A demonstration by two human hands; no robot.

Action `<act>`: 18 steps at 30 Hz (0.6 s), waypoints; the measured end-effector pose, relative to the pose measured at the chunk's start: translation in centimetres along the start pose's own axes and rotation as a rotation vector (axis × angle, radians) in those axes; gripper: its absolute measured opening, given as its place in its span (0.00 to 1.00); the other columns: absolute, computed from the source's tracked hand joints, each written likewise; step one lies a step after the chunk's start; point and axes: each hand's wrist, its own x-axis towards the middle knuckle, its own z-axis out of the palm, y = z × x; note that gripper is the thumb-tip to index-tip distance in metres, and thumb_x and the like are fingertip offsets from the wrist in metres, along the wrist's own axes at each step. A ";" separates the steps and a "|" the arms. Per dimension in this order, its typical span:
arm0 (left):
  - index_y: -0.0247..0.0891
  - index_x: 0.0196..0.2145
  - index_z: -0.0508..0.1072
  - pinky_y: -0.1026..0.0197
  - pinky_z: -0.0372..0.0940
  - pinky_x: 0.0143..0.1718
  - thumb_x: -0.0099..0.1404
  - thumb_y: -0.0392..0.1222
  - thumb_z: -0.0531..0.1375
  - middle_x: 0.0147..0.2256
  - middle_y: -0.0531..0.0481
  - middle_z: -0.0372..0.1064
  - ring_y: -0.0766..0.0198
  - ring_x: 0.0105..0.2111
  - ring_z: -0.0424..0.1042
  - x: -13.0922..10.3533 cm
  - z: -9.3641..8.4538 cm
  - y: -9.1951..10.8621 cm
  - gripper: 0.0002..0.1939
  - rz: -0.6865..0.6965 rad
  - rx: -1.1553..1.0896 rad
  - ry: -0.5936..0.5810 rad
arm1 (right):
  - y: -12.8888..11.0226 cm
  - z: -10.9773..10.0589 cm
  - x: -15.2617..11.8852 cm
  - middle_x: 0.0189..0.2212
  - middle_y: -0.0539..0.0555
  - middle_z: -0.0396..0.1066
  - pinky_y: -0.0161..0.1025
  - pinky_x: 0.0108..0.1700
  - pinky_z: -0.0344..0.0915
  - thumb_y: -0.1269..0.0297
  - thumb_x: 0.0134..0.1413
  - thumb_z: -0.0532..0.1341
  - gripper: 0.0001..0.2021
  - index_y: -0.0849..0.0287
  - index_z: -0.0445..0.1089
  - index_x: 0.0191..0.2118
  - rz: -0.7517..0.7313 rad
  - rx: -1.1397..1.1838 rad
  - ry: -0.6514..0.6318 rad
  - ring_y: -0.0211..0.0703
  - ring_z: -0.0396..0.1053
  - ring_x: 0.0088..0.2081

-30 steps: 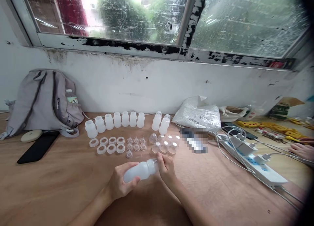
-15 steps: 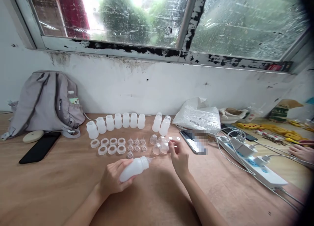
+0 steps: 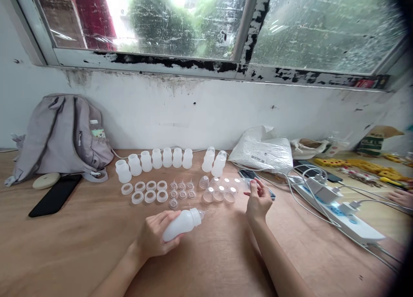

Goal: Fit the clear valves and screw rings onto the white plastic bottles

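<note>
My left hand (image 3: 161,232) is wrapped round a white baby bottle (image 3: 181,225), tilted to the right with a clear nipple (image 3: 201,213) and collar at its top. My right hand (image 3: 259,201) is curled at the right end of the clear dome caps (image 3: 218,194); its fingertips are pinched by something transparent, hard to make out. Several clear nipples (image 3: 182,194) and white collar rings (image 3: 150,196) lie in rows left of the caps. Behind them stand several open white bottles (image 3: 156,158) and two capped bottles (image 3: 218,163).
A phone (image 3: 248,174) lies partly behind my right hand. To the right are a white plastic bag (image 3: 263,151) and a power strip (image 3: 358,226) with cables. On the left lie a grey backpack (image 3: 61,138) and a black phone (image 3: 56,196). Another person's hand (image 3: 402,198) shows far right.
My right hand has moved right, from over the middle of the caps to their right end, now covering part of the phone. My left hand still holds the bottle, nearly in place.
</note>
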 end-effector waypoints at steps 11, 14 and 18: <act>0.38 0.49 0.59 0.63 0.67 0.35 0.55 0.43 0.56 0.40 0.45 0.69 0.61 0.37 0.70 0.0 0.2 0.1 0.24 0.027 0.001 -0.023 | 3.2 -0.4 1.2 0.36 0.58 0.69 0.41 0.38 0.61 0.61 0.33 0.61 0.22 0.64 0.68 0.39 0.164 -0.184 -0.061 0.46 0.65 0.35; 0.38 0.49 0.59 0.63 0.67 0.35 0.55 0.43 0.55 0.40 0.45 0.69 0.61 0.37 0.70 0.0 0.3 0.0 0.23 0.026 0.003 -0.028 | 3.5 -0.3 1.1 0.36 0.58 0.69 0.40 0.37 0.61 0.62 0.32 0.60 0.22 0.64 0.67 0.40 0.175 -0.192 -0.113 0.46 0.66 0.35; 0.38 0.49 0.58 0.63 0.66 0.36 0.55 0.44 0.56 0.40 0.45 0.68 0.62 0.38 0.70 0.0 0.4 0.1 0.23 0.032 -0.008 -0.048 | 2.1 -0.2 0.4 0.37 0.59 0.67 0.42 0.39 0.60 0.62 0.36 0.58 0.19 0.63 0.66 0.39 0.055 -0.284 -0.096 0.47 0.64 0.37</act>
